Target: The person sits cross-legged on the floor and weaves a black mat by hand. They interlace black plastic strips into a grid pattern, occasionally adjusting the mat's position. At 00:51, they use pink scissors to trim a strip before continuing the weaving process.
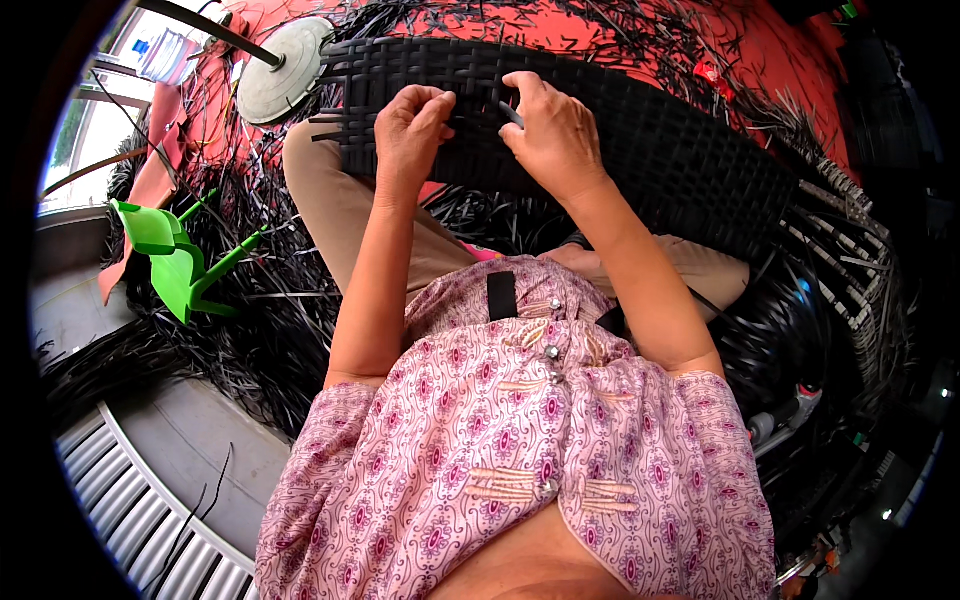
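Note:
A long black woven wicker panel (pixel 640 130) lies across my lap, its flat strips interlaced in a grid. My left hand (pixel 412 140) is over its left half, thumb and fingers pinched together; whatever is in the pinch is too dark against the panel to make out. To its right, my right hand (pixel 555 135) is curled above the weave, forefinger arched away from the thumb. From between them pokes a short dark grey flat piece (pixel 512 113), perhaps a strip end or a blade. Loose strip ends (pixel 325 128) stick out at the panel's left edge.
Black strips (pixel 260 300) lie heaped around my legs and over the red floor (pixel 480 18). A round grey base with a pole (pixel 290 75) stands at the far left. Nearer are a green plastic chair (pixel 180 265) and a white slatted piece (pixel 150 515). A partly wrapped frame (pixel 840 250) stands right.

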`<state>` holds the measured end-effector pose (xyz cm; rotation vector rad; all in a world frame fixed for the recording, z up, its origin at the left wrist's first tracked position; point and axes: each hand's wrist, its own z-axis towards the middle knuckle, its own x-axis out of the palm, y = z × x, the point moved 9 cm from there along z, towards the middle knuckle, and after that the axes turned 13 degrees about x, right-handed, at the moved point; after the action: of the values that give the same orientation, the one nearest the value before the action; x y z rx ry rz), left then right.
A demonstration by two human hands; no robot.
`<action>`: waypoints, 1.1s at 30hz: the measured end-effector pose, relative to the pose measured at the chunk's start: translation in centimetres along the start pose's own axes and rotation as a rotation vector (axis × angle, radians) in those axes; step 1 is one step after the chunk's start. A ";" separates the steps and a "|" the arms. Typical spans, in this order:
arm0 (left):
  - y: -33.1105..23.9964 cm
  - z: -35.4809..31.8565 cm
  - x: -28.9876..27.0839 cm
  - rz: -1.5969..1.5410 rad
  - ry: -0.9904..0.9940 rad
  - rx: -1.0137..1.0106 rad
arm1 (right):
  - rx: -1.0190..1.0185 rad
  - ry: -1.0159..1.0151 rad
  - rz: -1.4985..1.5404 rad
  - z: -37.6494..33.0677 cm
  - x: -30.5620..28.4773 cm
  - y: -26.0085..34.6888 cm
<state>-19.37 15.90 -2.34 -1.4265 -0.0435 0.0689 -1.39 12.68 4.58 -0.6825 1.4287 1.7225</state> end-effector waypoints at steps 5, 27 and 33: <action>-3.4 0.2 -5.7 -0.059 -0.136 0.084 | -0.239 -0.172 -0.074 -0.4 -1.3 2.6; -3.4 0.7 0.6 0.972 0.050 0.383 | 0.003 -0.096 0.231 1.3 0.8 0.6; -3.8 0.8 1.0 0.883 0.043 0.476 | 0.001 -0.133 0.083 1.4 2.2 1.3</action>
<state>-18.34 16.25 1.50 -0.8800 0.6056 0.7265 -3.56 14.42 3.83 -0.5047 1.3827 1.7961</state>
